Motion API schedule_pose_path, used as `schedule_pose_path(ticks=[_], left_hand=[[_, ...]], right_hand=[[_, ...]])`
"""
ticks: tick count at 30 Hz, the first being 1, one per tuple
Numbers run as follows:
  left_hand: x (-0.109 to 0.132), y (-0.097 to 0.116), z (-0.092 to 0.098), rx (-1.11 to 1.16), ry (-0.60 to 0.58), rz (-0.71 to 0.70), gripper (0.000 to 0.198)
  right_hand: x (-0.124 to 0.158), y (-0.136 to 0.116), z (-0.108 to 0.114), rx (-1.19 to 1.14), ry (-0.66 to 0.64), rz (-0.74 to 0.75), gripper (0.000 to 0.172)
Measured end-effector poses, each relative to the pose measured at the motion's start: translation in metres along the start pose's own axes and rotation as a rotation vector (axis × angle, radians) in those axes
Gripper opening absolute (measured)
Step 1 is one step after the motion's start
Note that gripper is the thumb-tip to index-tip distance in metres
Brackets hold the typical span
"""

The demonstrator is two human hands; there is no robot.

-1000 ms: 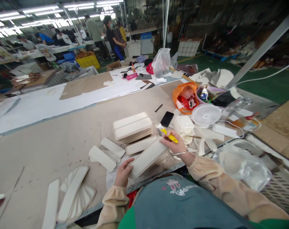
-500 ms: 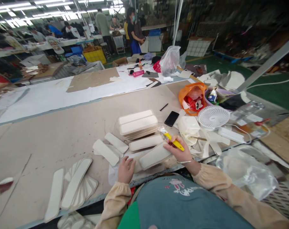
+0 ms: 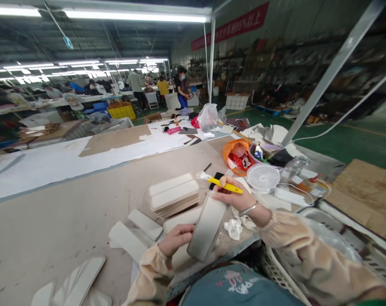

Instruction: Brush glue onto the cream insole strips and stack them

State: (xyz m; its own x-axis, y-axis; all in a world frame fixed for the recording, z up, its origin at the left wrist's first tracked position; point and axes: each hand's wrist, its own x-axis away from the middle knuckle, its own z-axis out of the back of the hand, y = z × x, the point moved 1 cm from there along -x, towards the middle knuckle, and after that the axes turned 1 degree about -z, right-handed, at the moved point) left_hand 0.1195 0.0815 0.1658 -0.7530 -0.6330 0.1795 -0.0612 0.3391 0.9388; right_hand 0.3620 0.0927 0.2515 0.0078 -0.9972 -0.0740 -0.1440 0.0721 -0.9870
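Note:
My right hand [image 3: 235, 196] is closed round a yellow-handled brush [image 3: 226, 184], its pale bristles pointing left. Its thumb and fingers also pinch the upper end of an off-white, round-ended flat strip [image 3: 207, 229], which is tilted up off the table. At the strip's left edge my left hand [image 3: 177, 239] has its fingers bent against it, the fingertips partly hidden by it. Beneath lies another off-white strip [image 3: 182, 219]. Just beyond, a neat stack of such strips [image 3: 174, 195] stands in two rows.
Loose strips [image 3: 145, 224] lie left of the stack, with a fanned pile [image 3: 81, 282] at lower left. A black phone [image 3: 215, 180], crumpled white paper [image 3: 233, 228], a white fan [image 3: 263, 176] and an orange bag [image 3: 237, 155] are to the right. Co-workers stand far back.
The strip has been raised and turned steeper. My left hand has come to its edge. The brush has turned more level, and the head view has tilted up.

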Motion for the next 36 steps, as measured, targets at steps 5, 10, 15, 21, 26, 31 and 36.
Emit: schedule_pose_path(ticks=[5, 10, 15, 21, 26, 31, 36], left_hand=[[-0.007, -0.009, -0.031, 0.189, 0.109, 0.104, 0.046], [-0.017, -0.01, -0.055, 0.272, 0.26, 0.127, 0.041], [-0.022, -0.004, -0.068, 0.266, 0.353, 0.081, 0.042], [-0.027, -0.004, -0.085, 0.266, 0.385, 0.085, 0.045], [-0.031, -0.009, -0.094, 0.278, 0.41, 0.067, 0.042], [-0.029, -0.006, -0.103, 0.332, 0.407, 0.059, 0.041], [-0.03, -0.002, -0.107, 0.515, 0.437, 0.047, 0.045]], right_hand=[[-0.024, 0.006, 0.022, -0.001, 0.113, 0.026, 0.048], [-0.036, 0.014, 0.027, -0.097, 0.178, 0.019, 0.051], [-0.035, 0.03, 0.027, -0.103, 0.216, -0.042, 0.053], [-0.033, 0.027, 0.032, -0.108, 0.181, -0.016, 0.054], [-0.033, 0.027, 0.039, -0.108, 0.146, -0.009, 0.054], [-0.033, 0.029, 0.044, -0.089, 0.147, -0.033, 0.057], [-0.038, 0.038, 0.049, -0.1, 0.163, -0.036, 0.058]])
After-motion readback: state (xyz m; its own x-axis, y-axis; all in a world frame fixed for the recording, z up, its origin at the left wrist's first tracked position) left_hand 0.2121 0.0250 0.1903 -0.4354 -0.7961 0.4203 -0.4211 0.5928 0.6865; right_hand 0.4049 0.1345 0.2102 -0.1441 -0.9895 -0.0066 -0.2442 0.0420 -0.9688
